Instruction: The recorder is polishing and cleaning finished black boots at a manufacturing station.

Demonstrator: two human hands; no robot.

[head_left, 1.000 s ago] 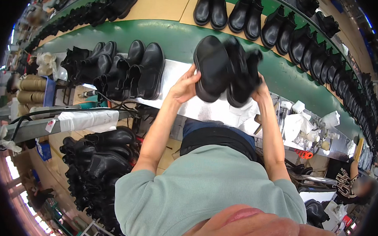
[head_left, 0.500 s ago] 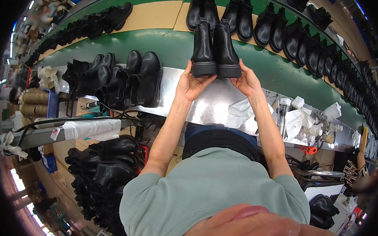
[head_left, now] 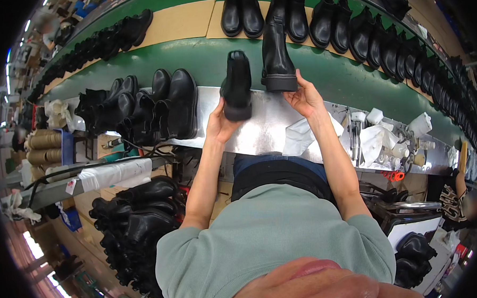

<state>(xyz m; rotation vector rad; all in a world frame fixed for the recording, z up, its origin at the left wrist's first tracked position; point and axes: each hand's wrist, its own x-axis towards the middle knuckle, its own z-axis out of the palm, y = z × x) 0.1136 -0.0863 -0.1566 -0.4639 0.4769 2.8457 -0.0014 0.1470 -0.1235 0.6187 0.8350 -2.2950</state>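
Note:
One black ankle boot [head_left: 237, 85], blurred by motion, is gripped at its sole end by my left hand [head_left: 220, 123]. It is held over the metal bench edge, its shaft pointing away from me. My right hand [head_left: 306, 99] has its fingers closed round the heel of a second black ankle boot [head_left: 278, 59], which is tilted with the shaft away from me toward the green conveyor belt. The two boots are apart. Beyond them, several finished-looking pairs of black boots [head_left: 242, 13] stand on brown cardboard [head_left: 185, 21].
More black boots [head_left: 182, 106] lie on the metal bench [head_left: 261, 129] at left. White cloth [head_left: 302, 138], small bottles [head_left: 400, 151] and orange-handled scissors [head_left: 395, 175] are at right. Below left hangs a pile of black boots [head_left: 146, 222]. A person's patterned sleeve [head_left: 453, 203] shows far right.
The two boots, side by side before, are now separated. My left hand has brought its boot nearer and leftward, while the right-hand boot has shifted only slightly. The view has turned a little.

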